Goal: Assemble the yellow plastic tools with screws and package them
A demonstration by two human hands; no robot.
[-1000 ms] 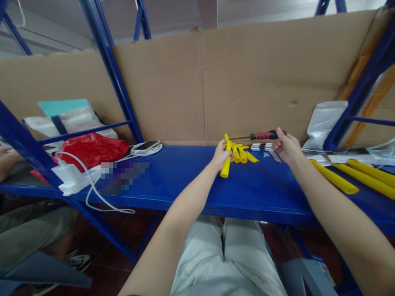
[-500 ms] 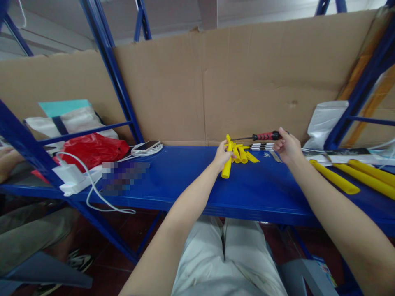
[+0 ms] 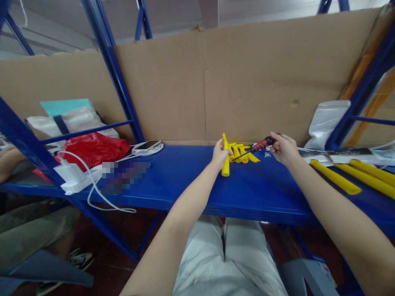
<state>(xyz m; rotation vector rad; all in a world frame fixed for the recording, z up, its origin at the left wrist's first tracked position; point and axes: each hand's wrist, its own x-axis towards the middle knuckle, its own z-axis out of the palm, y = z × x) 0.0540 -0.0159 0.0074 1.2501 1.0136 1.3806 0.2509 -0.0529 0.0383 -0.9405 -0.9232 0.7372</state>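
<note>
My left hand (image 3: 219, 154) is closed around a yellow tube (image 3: 226, 167), which stands nearly upright with a narrow, tapered upper end. In my right hand (image 3: 284, 148) is a screwdriver (image 3: 262, 144) with a red and black handle, gripped near the handle's end. Its dark shaft slants down to the left, and the tip is close to the tube; I cannot tell whether they touch. Several more short yellow tubes (image 3: 245, 158) lie in a row just right of my left hand. Small silvery pieces (image 3: 267, 155) rest on the blue shelf (image 3: 185, 176) behind them.
Long yellow tubes (image 3: 336, 177) lie at the right. Behind them stands a white pouch (image 3: 328, 121) against the cardboard wall (image 3: 253, 82). At left are a phone (image 3: 148, 145), a red plastic bag (image 3: 95, 151) and a white power strip (image 3: 77, 186) with a cable. Another person's arm (image 3: 11, 162) shows far left.
The screwdriver has gone from nearly level at the tube's upper part to slanting downward, its tip lower. My right hand has shifted slightly left. The held tube has turned a little.
</note>
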